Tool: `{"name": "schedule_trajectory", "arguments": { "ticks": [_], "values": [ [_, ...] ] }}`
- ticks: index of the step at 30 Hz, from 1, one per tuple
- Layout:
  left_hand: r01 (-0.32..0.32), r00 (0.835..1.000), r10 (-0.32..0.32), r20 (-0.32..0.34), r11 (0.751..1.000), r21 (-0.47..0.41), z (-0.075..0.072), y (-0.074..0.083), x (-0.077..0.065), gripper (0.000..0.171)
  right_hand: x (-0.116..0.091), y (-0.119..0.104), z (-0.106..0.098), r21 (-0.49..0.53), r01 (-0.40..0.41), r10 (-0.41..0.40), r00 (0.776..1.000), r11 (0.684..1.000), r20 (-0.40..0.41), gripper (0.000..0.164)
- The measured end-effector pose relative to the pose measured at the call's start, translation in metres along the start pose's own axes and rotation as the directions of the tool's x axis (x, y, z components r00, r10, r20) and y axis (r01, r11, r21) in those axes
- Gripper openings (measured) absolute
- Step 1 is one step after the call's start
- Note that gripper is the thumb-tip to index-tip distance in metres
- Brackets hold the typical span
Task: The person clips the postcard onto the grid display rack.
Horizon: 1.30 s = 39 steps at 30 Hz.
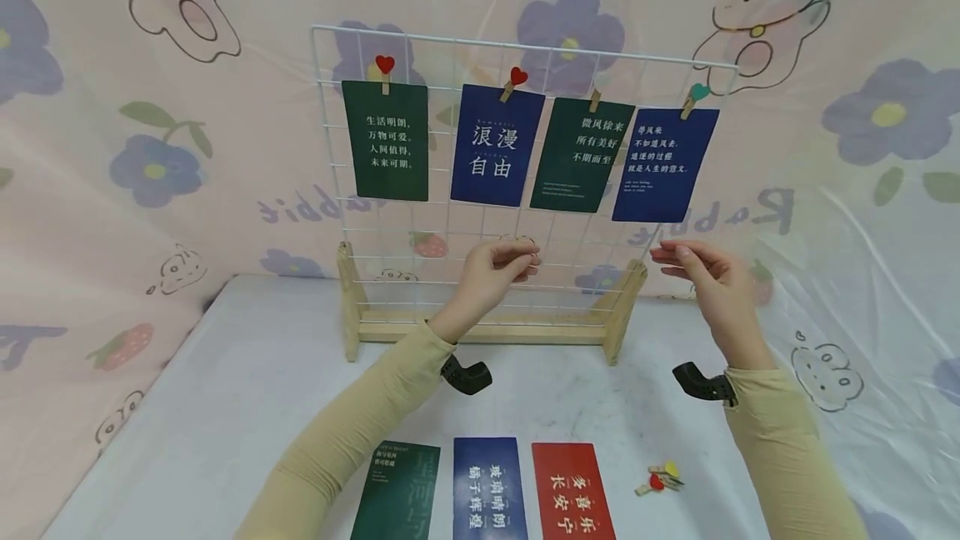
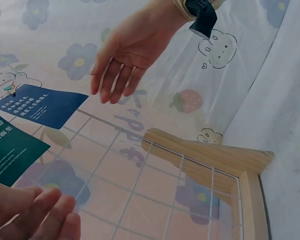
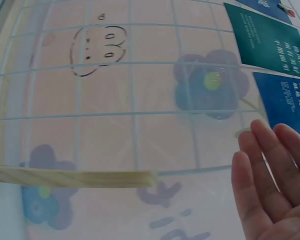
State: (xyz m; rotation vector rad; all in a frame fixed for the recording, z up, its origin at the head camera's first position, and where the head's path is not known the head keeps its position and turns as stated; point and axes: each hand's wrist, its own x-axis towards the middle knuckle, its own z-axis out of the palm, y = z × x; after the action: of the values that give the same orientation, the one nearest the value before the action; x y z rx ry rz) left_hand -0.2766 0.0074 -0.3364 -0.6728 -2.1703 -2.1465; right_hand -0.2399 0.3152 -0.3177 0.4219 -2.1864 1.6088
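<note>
A white wire grid rack [image 1: 480, 277] stands upright with four... several cards clipped along its upper part. From left to right hang a green card [image 1: 390, 144], a blue card [image 1: 497, 148], another green card [image 1: 581, 158] and a second blue card [image 1: 664, 167]. Small clothespins, some with a red heart [image 1: 518, 76] or a teal heart [image 1: 699, 92], pin them. Holding nothing, my left hand [image 1: 491, 277] is in front of the grid, below the middle cards. My right hand [image 1: 716, 286], its fingers extended and holding nothing, is nearest the rightmost blue card's lower edge.
On the white table lie a green card [image 1: 397, 490], a blue card [image 1: 487, 486] and a red card [image 1: 572, 490] near the front. Several loose clothespins [image 1: 660, 479] lie to their right. The rack's wooden base [image 1: 480, 333] stands near the patterned curtain [image 1: 247, 148].
</note>
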Motion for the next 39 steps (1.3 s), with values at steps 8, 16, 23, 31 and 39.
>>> {"name": "schedule_trajectory", "arguments": {
  "ticks": [8,16,23,31,39],
  "values": [
    [0.078,0.995,-0.08,0.054,0.996,0.034,-0.026,-0.009,-0.03,0.024,-0.025,0.022,0.003,0.014,-0.028,0.027,0.999,1.0,0.033,0.035],
    [0.167,0.983,-0.169,0.064,0.985,0.04,-0.052,-0.018,-0.058,0.028,-0.045,0.036,0.005,-0.085,-0.062,0.068,0.996,0.994,0.061,0.036],
    [0.21,0.975,-0.214,0.054,0.975,0.065,-0.077,-0.022,-0.081,0.03,-0.063,0.044,0.005,-0.096,-0.112,0.121,0.988,0.989,0.098,0.035],
    [0.282,0.954,-0.293,0.068,0.95,0.131,-0.1,-0.034,-0.109,0.033,-0.084,0.058,0.006,-0.098,-0.201,0.214,0.967,0.975,0.141,0.038],
    [0.399,0.906,-0.418,0.069,0.896,0.193,-0.119,-0.054,-0.149,0.038,-0.109,0.071,0.001,-0.108,-0.256,0.274,0.937,0.961,0.216,0.037]
  ]
}}
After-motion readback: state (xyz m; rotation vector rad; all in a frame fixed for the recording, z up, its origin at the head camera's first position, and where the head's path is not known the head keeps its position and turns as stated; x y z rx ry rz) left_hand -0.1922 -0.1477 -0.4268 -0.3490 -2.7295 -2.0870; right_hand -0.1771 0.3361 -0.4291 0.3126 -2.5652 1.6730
